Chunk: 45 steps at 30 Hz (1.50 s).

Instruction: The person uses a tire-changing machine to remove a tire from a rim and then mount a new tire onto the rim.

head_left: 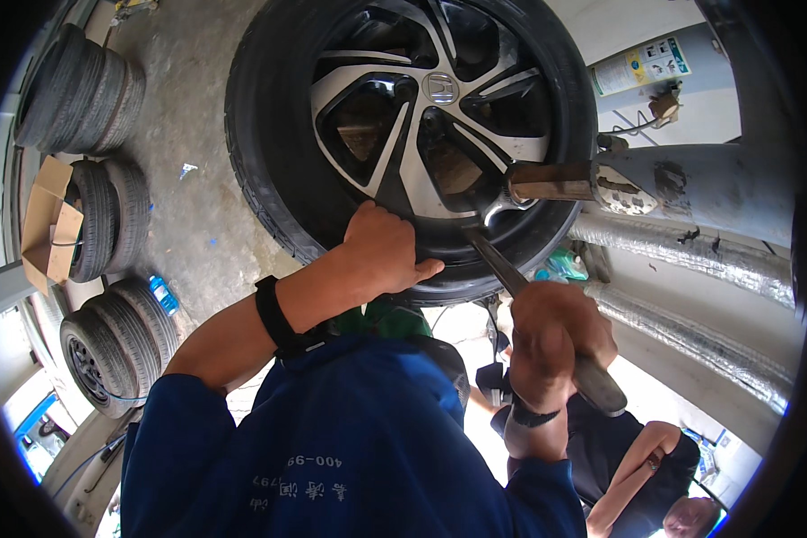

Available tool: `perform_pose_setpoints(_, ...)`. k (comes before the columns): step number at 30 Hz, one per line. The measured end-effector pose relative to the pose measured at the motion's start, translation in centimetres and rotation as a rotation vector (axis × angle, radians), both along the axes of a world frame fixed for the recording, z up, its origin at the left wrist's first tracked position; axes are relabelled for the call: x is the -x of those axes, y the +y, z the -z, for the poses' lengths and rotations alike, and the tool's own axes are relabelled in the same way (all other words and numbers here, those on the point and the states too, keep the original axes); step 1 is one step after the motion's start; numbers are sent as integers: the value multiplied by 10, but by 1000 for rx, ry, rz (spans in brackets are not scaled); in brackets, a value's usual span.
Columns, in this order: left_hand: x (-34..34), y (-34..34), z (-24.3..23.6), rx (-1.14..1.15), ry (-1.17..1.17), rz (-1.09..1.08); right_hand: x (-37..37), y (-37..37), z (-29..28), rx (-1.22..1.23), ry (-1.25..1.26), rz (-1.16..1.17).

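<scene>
A black tire (273, 117) lies around a silver-and-black alloy wheel (412, 134) in front of me. My right hand (560, 336) is wrapped round a steel tire lever (504, 262). The lever's far tip meets the rim edge on the near right side. Close to that tip, a metal mount head (502, 208) on a rusty bar (556, 182) sits at the rim. My left hand (384, 251) presses on the near sidewall, its fingers curled down and its thumb stretched to the right. Its fingertips are hidden.
A thick grey machine arm (717, 184) stands to the right, with foil-wrapped pipes (690, 255) beyond. Stacked tires (85, 90) and an open cardboard box (49, 224) line the left. A blue bottle (163, 294) lies by them. Another person (632, 457) is at the lower right.
</scene>
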<state>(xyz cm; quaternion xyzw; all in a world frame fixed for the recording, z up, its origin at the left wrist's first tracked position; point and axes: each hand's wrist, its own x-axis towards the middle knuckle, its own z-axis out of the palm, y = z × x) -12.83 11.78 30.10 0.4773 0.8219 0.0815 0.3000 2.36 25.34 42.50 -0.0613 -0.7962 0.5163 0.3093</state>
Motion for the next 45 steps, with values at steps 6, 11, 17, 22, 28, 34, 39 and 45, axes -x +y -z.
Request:
perform_pose_setpoints(6, 0, -2, 2, -3, -4, 14, -18, -10, 1, 136, 22, -46)
perform_pose_setpoints(11, -1, 3, 0, 18, 22, 32, -5, 5, 10, 214, 137, 41)
perform_pose_setpoints(17, -3, 0, -2, -2, 47, 9, -5, 3, 30, 202, 136, -20)
perform_pose_setpoints(22, -1, -4, -11, -27, 31, -13, 9, -2, 8, 296, 89, 87)
perform_pose_setpoints(28, 5, 11, -36, 96, -97, 94, 26, 5, -28, 390, 44, 103)
perform_pose_setpoints(34, 14, 15, -32, 125, -108, 96, 32, 0, -32, 257, -90, 183)
perform_pose_setpoints(39, 10, 12, -25, 54, -42, 79, 31, 3, -32, 193, -157, 220)
perform_pose_setpoints(45, 5, 17, -23, 180, -37, 75, 43, 1, -48, 97, -138, 116)
